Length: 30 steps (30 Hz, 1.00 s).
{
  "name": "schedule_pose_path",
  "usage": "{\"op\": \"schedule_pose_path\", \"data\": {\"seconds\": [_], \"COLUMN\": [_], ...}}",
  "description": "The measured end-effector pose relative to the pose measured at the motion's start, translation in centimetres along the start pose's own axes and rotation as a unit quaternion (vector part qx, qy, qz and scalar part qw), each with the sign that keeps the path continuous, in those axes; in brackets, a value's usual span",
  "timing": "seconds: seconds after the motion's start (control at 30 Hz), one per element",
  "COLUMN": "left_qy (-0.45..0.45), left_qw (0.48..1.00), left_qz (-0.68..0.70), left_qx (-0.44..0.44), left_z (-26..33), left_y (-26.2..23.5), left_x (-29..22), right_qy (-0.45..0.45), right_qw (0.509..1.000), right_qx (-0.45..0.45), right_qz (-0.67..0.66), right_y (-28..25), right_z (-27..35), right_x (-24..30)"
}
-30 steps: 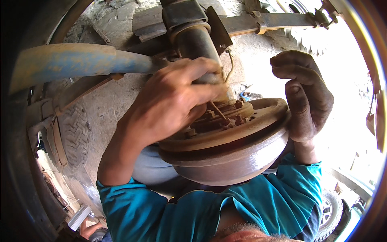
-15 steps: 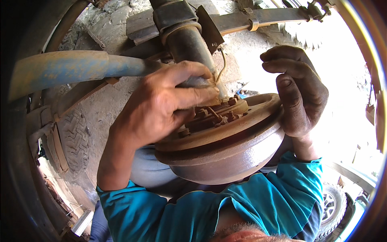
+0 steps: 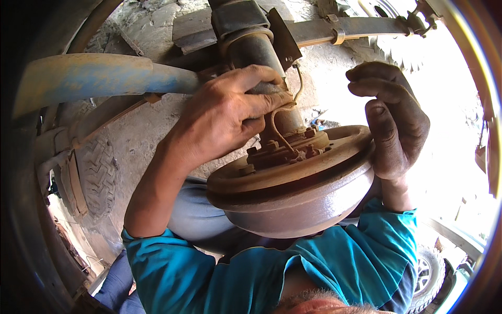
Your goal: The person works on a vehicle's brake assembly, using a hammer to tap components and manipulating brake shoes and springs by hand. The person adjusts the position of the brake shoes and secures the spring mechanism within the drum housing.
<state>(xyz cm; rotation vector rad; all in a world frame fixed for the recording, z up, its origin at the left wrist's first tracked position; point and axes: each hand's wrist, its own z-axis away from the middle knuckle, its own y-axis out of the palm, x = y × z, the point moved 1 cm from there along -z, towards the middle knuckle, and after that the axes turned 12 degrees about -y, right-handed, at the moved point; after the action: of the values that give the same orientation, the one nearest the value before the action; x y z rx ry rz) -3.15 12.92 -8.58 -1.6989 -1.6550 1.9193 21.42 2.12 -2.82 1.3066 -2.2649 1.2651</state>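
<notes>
A rusty brake drum with its backing plate [image 3: 246,180] hangs at the end of a dark axle tube [image 3: 256,55]. My left hand [image 3: 219,112] reaches across from the left, and its thumb and fingers close at a thin bent brake line [image 3: 277,131] beside the tube. The fingertips partly hide that spot. Below, the line curves down to bolts [image 3: 298,154] on the hub flange. To the right, my right hand [image 3: 395,123] is held up with curled fingers apart from the thumb and nothing between them. Its heel is close against the drum's right edge.
A blue, dirt-stained tube [image 3: 99,76] crosses at the left. Behind the axle runs a leaf spring [image 3: 361,27]. Tyre treads [image 3: 97,175] show at the left, and another wheel [image 3: 426,275] stands at the lower right. The floor [image 3: 138,125] is rough concrete.
My left hand has shifted slightly up and right, uncovering more of the brake line and flange bolts. The right hand keeps its curled pose. The whole view has shifted slightly.
</notes>
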Motion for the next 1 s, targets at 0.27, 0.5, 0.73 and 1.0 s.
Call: {"op": "schedule_pose_path", "data": {"seconds": [0.27,0.5,0.73,1.0], "left_qy": [-0.013,0.027,0.054,0.047], "left_qw": [0.999,0.999,0.998,0.997], "left_qz": [0.04,0.005,-0.007,-0.055], "left_qx": [-0.009,-0.019,-0.007,0.006], "left_z": [2.4,1.7,2.1,1.5], "left_y": [-1.8,-0.2,-0.6,0.9], "left_x": [-0.9,-1.0,-1.0,0.6], "right_qy": [0.007,-0.003,0.011,-0.002], "right_qw": [1.0,1.0,1.0,1.0], "right_qx": [0.004,0.008,0.0,-0.008], "right_qz": [-0.009,-0.012,-0.007,-0.03], "right_y": [0.0,0.1,-0.2,-0.2], "right_z": [0.2,0.1,0.2,0.2], "right_x": [-0.1,-0.2,-0.3,-0.5]}}
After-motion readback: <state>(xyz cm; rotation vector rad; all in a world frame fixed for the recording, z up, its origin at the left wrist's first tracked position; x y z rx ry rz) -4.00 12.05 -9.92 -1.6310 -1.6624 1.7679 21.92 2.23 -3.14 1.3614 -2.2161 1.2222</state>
